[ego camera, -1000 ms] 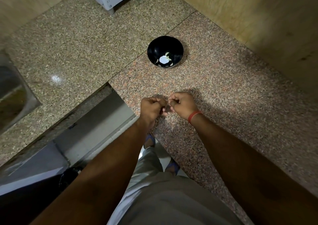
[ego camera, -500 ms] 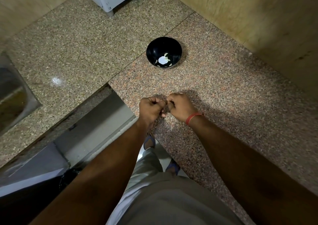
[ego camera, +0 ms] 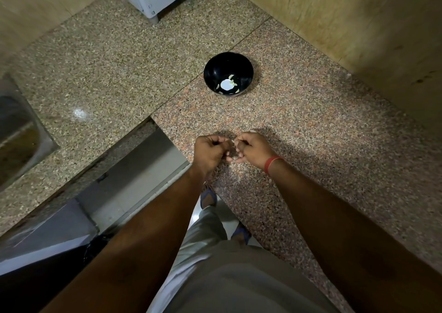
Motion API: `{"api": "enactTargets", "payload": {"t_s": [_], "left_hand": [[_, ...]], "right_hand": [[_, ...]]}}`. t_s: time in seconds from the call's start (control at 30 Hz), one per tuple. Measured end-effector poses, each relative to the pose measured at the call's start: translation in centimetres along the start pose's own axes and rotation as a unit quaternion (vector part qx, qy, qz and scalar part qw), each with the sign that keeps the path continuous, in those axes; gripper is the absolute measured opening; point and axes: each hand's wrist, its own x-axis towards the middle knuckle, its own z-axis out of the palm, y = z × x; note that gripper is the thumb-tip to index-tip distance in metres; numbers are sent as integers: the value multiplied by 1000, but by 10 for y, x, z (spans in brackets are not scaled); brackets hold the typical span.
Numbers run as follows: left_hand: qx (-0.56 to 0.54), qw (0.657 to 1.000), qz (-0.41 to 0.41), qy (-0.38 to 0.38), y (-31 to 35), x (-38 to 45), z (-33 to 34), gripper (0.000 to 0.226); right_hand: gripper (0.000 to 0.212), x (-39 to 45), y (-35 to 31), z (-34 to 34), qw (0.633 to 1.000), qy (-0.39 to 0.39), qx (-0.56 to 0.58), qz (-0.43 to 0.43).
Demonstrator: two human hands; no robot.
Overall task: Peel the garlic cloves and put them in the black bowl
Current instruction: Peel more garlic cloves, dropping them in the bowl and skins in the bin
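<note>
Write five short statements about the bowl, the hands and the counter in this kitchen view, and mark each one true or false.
1. The black bowl already holds a few pale cloves. True.
2. The left hand is reaching into the bowl. False: both hands are close together over the granite counter, well short of the bowl.
3. The right hand has a red band at its wrist. True.
4. The bowl is tipped on its side. False: it stands upright on the counter.
5. Both hands have their fingers curled, meeting at the fingertips. True; what they pinch is too small to make out.
</note>
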Motion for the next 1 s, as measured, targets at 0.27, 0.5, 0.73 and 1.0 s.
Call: {"api": "enactTargets", "payload": {"t_s": [0.27, 0.5, 0.73, 1.0], "left_hand": [[70, 997, 29, 15, 7, -4, 4, 9], [72, 997, 32, 16, 6, -5, 5, 5], [81, 995, 53, 18, 11, -6, 7, 8], [30, 999, 21, -11, 8, -2, 7, 11]], "right_hand": [[16, 6, 1, 0, 978, 17, -196, -71], [13, 7, 3, 0, 991, 20, -126, -33], [13, 7, 4, 0, 992, 8, -116, -44], [12, 7, 5, 0, 999, 33, 10, 3]]}}
